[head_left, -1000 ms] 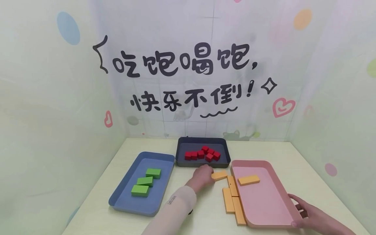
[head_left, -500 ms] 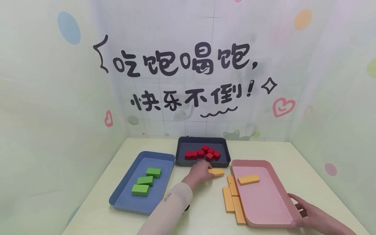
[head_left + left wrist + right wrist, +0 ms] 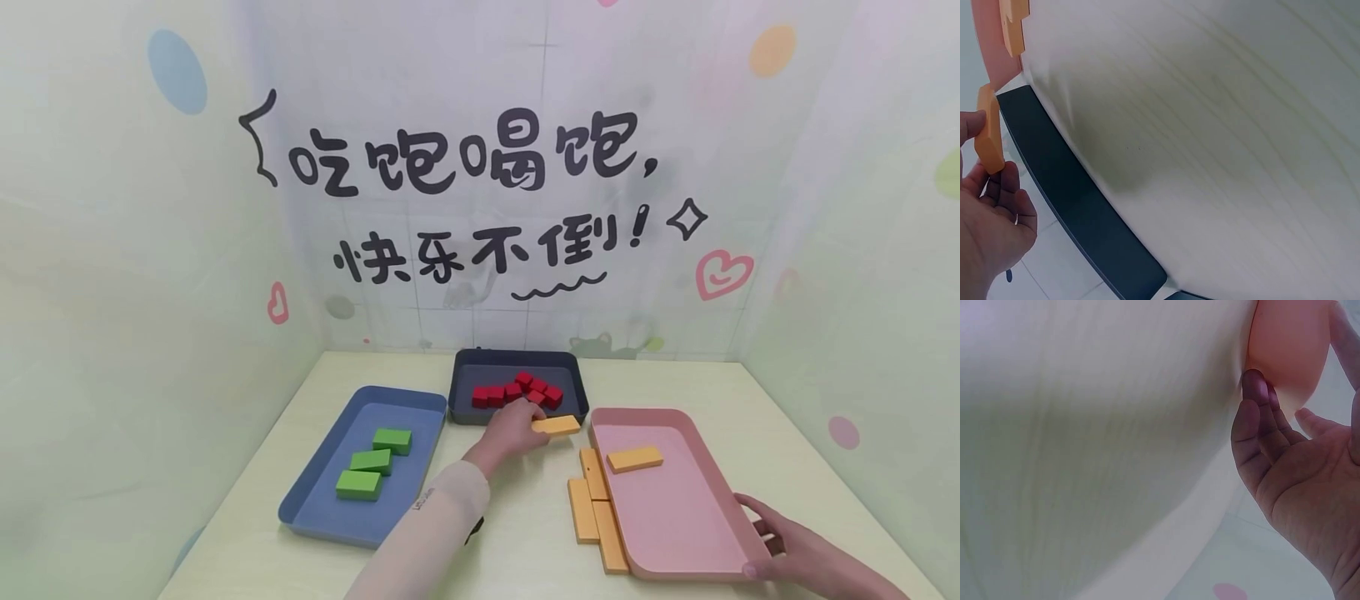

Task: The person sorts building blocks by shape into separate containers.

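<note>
My left hand [image 3: 513,431] pinches an orange-yellow rectangular block [image 3: 557,427] by its left end. In the left wrist view, the thumb is on one side of the block [image 3: 990,132] and fingertips are at its lower end. In the head view this block overlaps the near rim of the dark tray [image 3: 517,419]. At the right, my right hand [image 3: 797,552] holds the near right corner of the pink tray [image 3: 686,525], thumb at the front and fingers along the side wall. One similar block [image 3: 635,459] lies inside the pink tray.
Three orange-yellow blocks [image 3: 583,512] lie flat on the table along the pink tray's left wall. Several red cubes [image 3: 497,397] sit in the dark tray. Left of my arm stands a blue tray [image 3: 322,512] holding three green blocks [image 3: 358,485]. Printed curtains surround the table.
My left hand has drawn the block left, away from the other blocks, then moved it up and back toward the dark tray's rim. The right hand stays at the pink tray.
</note>
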Demonstrator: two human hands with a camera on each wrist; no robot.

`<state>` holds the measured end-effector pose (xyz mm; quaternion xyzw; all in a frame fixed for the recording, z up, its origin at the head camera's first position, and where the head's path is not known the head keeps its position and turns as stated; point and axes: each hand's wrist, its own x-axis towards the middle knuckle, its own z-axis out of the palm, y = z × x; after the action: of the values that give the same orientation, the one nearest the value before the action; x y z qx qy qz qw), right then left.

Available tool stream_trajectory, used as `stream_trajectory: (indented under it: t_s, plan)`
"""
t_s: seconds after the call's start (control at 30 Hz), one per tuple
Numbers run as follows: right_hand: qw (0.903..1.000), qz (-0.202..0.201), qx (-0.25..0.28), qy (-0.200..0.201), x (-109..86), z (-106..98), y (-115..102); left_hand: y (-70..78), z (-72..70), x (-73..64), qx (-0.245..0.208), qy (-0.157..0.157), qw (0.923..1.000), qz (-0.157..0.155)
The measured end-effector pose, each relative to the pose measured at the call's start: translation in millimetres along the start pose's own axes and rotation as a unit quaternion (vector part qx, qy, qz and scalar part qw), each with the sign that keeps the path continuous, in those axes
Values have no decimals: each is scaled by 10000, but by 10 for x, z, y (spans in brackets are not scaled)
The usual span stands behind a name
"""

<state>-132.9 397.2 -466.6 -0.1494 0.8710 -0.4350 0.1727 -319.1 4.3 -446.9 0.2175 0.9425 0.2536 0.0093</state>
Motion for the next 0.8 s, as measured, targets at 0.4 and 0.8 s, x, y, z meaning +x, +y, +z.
stream_trajectory:
  t_s: [0.4, 0.8]
  plan:
    - [9999, -6, 98, -44, -2, -11, -12, 133, 25, 23, -32, 90, 9997, 212]
    - [9997, 169, 154, -112, -1, -17, -25, 385, 120, 42, -353, -62, 9989, 301]
